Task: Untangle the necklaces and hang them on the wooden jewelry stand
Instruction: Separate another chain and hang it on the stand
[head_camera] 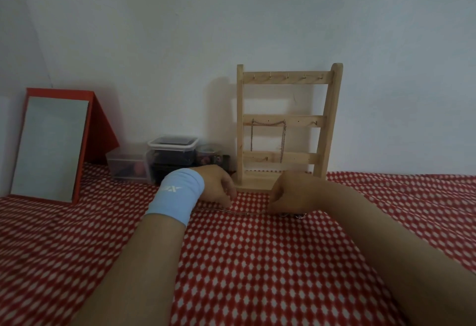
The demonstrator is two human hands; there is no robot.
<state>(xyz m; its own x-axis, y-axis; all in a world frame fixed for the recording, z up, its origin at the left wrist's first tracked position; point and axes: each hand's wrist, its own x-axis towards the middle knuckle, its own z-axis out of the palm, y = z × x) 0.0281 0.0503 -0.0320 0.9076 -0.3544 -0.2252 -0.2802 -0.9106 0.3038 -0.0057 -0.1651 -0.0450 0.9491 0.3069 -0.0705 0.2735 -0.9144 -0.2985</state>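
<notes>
The wooden jewelry stand (288,125) stands against the wall, with small hooks on its rails. One chain necklace (268,135) hangs from the middle rail. In front of the stand's base, a thin silver necklace (242,213) lies stretched across the red patterned cloth. My left hand (217,186), with a light blue wristband, pinches its left end with curled fingers. My right hand (289,193) is curled over its right end, where small beads or a pendant (298,215) peek out below the fingers.
A red-framed mirror (51,145) leans at the left. Clear plastic boxes (170,155) with small items sit between the mirror and the stand. The red and white cloth (257,261) covers the whole surface.
</notes>
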